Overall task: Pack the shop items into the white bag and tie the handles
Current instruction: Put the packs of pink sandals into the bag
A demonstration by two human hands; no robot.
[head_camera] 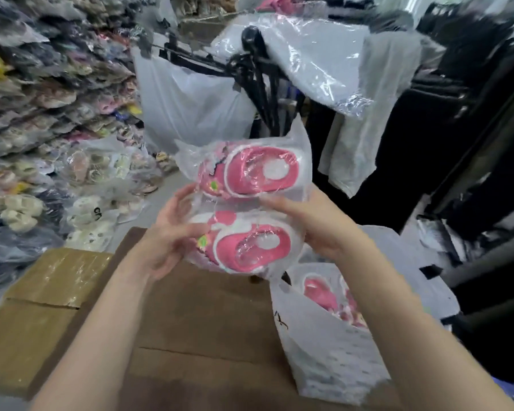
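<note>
Left hand [166, 232] and right hand [315, 226] grip two slipper packs [250, 209] from either side; white bag [324, 345] near right.

Clear-wrapped pink slippers [244, 209] held above open white bag [333, 345].

no text could be read; black marks on a clear shoe packet [97, 213] at left were too blurred.

Glossy clear plastic wrap [244, 203] (crinkled), matt brown cardboard box [190, 321]
</note>
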